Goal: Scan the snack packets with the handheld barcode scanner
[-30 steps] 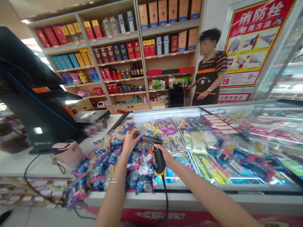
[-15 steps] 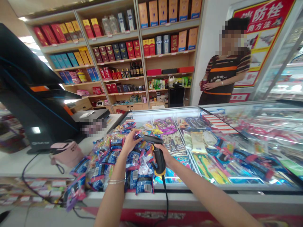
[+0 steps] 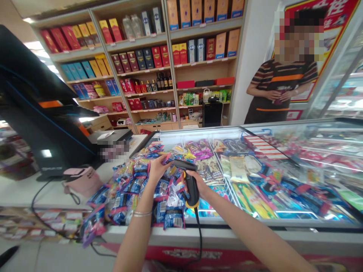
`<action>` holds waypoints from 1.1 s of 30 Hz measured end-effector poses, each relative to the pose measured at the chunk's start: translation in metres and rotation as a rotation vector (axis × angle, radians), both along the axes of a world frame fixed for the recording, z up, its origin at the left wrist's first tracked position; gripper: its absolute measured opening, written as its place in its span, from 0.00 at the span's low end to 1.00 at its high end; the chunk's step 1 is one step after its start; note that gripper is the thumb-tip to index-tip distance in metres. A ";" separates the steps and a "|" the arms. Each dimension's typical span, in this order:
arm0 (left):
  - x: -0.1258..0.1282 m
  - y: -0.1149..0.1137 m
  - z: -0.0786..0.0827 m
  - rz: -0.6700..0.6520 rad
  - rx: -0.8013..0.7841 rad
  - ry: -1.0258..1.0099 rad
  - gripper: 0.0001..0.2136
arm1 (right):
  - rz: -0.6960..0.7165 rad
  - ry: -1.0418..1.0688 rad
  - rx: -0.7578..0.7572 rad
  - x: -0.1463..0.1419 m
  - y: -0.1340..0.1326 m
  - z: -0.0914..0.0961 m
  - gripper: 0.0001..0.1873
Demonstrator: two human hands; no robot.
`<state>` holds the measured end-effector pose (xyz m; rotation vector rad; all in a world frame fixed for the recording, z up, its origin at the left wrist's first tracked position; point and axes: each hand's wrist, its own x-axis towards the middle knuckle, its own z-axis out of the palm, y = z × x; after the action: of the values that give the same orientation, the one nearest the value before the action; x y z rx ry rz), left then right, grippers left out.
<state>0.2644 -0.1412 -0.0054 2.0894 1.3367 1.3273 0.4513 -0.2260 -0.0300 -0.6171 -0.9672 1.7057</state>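
My right hand [image 3: 195,182] is wrapped round a black and yellow barcode scanner [image 3: 192,190], whose head points left and whose cable [image 3: 200,234] hangs down over the counter edge. Just left of the scanner head, my left hand [image 3: 157,168] pinches a small snack packet by its pink edge [image 3: 168,158]. Most of that packet is hidden behind the fingers. Beneath both hands spreads a heap of blue and clear snack packets [image 3: 136,186], several with white barcode labels facing up.
The heap lies on a glass-topped freezer [image 3: 195,130] full of bagged goods. To the left are a pink cup [image 3: 83,182] and a black checkout terminal [image 3: 56,128]. Beyond the freezer a person in an apron [image 3: 283,88] stands beside shelves of boxes [image 3: 132,62].
The packet in my left hand has tilted, and its pink edge now shows. My right hand keeps the scanner close by. The person behind the freezer has shifted right and nearer.
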 end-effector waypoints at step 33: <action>-0.001 0.001 -0.001 0.026 -0.050 -0.051 0.20 | -0.120 0.046 -0.003 0.000 0.005 -0.005 0.17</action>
<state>0.2630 -0.1399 -0.0069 1.9990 1.3655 1.3345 0.4516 -0.2208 -0.0345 -0.6223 -0.8784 1.6088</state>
